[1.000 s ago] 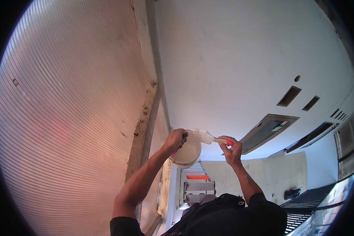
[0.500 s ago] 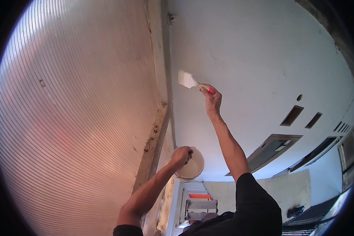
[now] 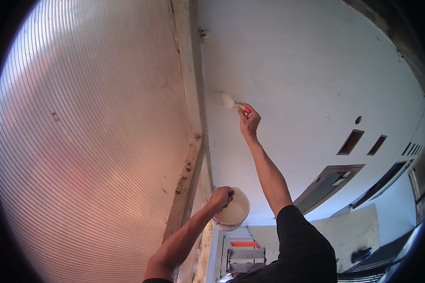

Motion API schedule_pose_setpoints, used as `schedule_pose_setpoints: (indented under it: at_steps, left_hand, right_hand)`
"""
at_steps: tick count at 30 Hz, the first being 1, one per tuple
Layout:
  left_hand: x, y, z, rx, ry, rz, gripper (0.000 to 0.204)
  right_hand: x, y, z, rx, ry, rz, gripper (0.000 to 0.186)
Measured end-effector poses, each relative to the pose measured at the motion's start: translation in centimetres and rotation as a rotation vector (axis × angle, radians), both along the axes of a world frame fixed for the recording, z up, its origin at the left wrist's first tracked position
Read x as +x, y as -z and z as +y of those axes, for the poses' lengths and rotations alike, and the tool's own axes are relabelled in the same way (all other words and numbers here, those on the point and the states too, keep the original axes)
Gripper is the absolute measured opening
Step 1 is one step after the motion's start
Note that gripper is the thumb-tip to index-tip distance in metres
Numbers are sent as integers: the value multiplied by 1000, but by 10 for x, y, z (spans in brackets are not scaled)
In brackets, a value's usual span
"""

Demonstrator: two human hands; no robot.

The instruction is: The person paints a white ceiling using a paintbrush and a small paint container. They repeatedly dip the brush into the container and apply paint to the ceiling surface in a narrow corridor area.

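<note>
My right hand [image 3: 250,121] is closed on the handle of a paintbrush [image 3: 229,101] with a red end. The brush's pale head lies at the white wall [image 3: 288,70], near the wall's left corner, and its bristles look slightly blurred. Lower down, my left hand [image 3: 220,200] is closed at the rim of a white bucket [image 3: 239,212]. Pale paint shows inside the bucket, and what exactly the fingers grip, rim or handle, is hidden.
A ridged translucent sheet [image 3: 99,141] fills the left side, bordered by a beam [image 3: 189,75] and a brace with bolts [image 3: 186,181]. Below me stands a metal ladder [image 3: 245,254]. A window [image 3: 330,186] and small wall openings [image 3: 350,142] lie to the right.
The brush has turned and shifted slightly right, its broad face now seen more edge-on. My left hand and the bucket appear a little lower and further right in view.
</note>
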State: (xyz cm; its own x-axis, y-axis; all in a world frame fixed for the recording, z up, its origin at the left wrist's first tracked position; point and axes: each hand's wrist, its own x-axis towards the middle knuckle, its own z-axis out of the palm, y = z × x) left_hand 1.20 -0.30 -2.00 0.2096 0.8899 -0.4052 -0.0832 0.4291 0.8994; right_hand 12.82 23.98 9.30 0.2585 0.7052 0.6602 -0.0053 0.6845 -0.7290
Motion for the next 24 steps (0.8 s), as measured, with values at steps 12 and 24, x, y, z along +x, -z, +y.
schedule_pose_setpoints:
  at_steps: [12,24]
  left_hand:
    - [0,0,1,-23,-4,26,24]
    - [2,-7,-6,-26,20,-22,25]
  right_hand:
    - [5,-7,-30,-19,-19,48,20]
    - [91,9,-14,13,383,-9,19]
